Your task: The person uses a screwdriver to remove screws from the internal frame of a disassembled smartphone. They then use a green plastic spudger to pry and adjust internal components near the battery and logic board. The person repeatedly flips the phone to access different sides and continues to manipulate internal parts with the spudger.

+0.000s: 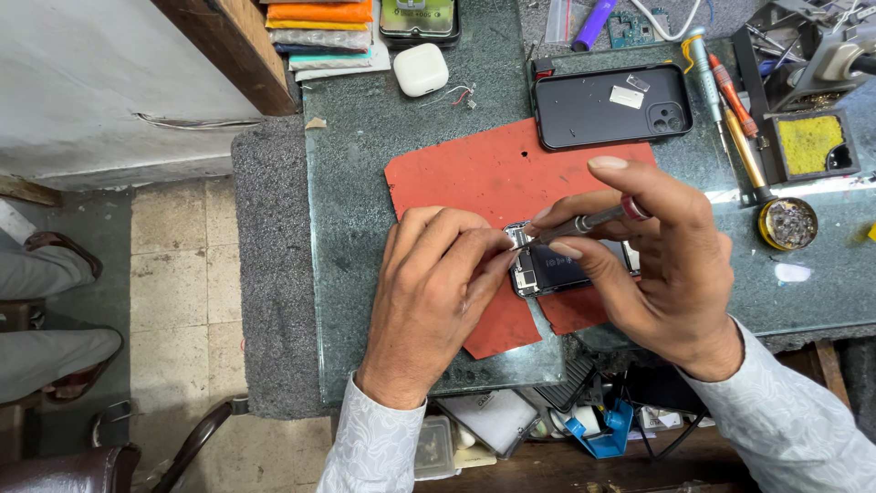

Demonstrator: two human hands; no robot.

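An opened phone (557, 271) lies on a red mat (474, 173) on the green worktop, its dark insides facing up. My left hand (438, 292) rests on the phone's left end, fingertips pinching at its top corner. My right hand (657, 265) holds a slim metal screwdriver (584, 224) with a red ring, its tip pointing left at that same corner of the phone. Both hands cover much of the phone.
A black phone back cover (611, 105) lies behind the mat. White earbud case (421, 69), stacked coloured cloths (319, 27), several screwdrivers (730, 100), a yellow sponge tray (810, 144) and a round tin (787, 224) sit around. Another person's legs (46, 301) show at left.
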